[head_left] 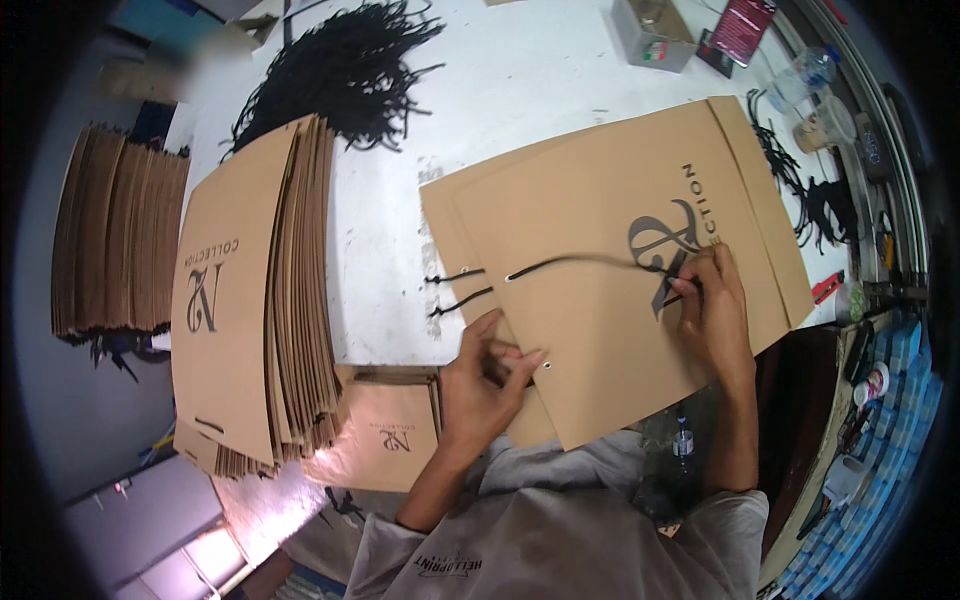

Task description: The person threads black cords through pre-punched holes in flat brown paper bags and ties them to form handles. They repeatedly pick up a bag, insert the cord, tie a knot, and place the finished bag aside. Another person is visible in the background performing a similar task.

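A flat brown paper bag (pixel 590 220) with dark print lies at a slant in front of me. My left hand (pixel 488 380) grips its left edge, with the fingertips beside a bare eyelet (pixel 547 366). A black cord (pixel 560 262) comes out of the other eyelet on the near panel and stretches right across the bag. Its far end is pinched in my right hand (pixel 712 305), above the print. Two knotted cord ends (pixel 440 312) stick out past the bag's left edge, on the back panel. The fingers of my left hand behind the paper are partly hidden.
A thick stack of brown bags (pixel 235 270) stands left, with more bags (pixel 120 230) beyond it and smaller ones (pixel 390 425) below. Black cords (pixel 330 70) are heaped at the back. A grey box (pixel 655 35), plastic cup (pixel 825 125) and red cutter (pixel 828 288) sit rightward.
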`<action>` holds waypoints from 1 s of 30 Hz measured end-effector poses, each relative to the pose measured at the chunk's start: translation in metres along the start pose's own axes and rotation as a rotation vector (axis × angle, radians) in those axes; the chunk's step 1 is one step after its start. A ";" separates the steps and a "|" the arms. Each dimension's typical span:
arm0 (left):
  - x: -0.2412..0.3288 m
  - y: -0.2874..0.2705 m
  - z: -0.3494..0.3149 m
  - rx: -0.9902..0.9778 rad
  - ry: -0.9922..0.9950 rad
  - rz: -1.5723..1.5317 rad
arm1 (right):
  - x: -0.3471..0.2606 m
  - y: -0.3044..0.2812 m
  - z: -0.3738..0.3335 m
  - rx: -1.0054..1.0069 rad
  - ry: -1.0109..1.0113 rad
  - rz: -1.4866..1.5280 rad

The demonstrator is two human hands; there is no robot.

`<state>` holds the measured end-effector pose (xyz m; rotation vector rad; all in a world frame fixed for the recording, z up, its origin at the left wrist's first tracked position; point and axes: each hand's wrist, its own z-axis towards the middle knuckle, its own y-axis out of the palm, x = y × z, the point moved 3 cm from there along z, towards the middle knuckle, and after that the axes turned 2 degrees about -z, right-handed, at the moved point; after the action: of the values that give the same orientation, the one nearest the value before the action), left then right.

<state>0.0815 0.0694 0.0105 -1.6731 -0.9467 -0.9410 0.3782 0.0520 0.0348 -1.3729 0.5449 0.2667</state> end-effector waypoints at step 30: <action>-0.003 -0.004 0.014 -0.145 0.038 -0.283 | -0.094 0.089 -0.040 0.049 -0.132 0.818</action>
<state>0.0788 0.0828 0.0060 -1.6614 -1.1325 -1.2514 0.2475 0.0428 0.0033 -1.0155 0.9772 0.9882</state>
